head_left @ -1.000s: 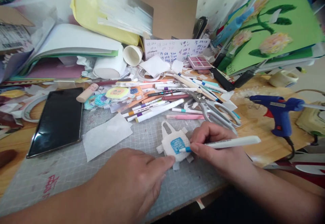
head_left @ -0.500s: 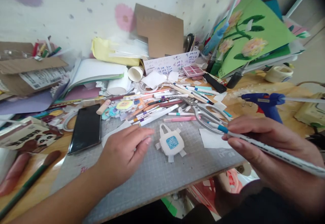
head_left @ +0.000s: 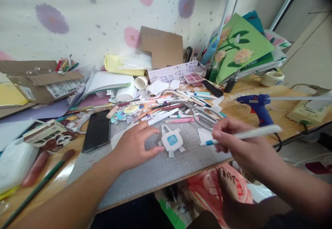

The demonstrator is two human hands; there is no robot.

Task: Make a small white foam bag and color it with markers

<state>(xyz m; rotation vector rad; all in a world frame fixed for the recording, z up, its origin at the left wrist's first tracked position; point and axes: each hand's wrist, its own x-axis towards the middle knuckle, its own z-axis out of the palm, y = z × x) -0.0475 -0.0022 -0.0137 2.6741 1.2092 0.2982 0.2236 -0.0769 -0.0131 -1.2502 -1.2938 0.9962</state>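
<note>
A small white bag-shaped cutout [head_left: 172,140] with a blue square coloured on it lies on the grey cutting mat [head_left: 160,168]. My left hand [head_left: 135,146] rests flat on the mat just left of the cutout, fingers spread, one fingertip almost touching it. My right hand [head_left: 241,146] is closed round a white marker [head_left: 243,135] with a blue tip; the tip hovers to the right of the cutout, above a white paper scrap [head_left: 204,135].
Markers [head_left: 166,109] and scissors [head_left: 204,113] are heaped behind the mat. A black phone [head_left: 97,130] lies at its left, a blue glue gun [head_left: 256,106] at the right. Cardboard boxes [head_left: 41,80], papers, a paintbrush [head_left: 38,187] and a green flower card [head_left: 241,49] crowd the desk.
The marker lifted off the cutout and moved right, then came back down near it. My left hand let go of the cutout and opened beside it. The view pulled back and up.
</note>
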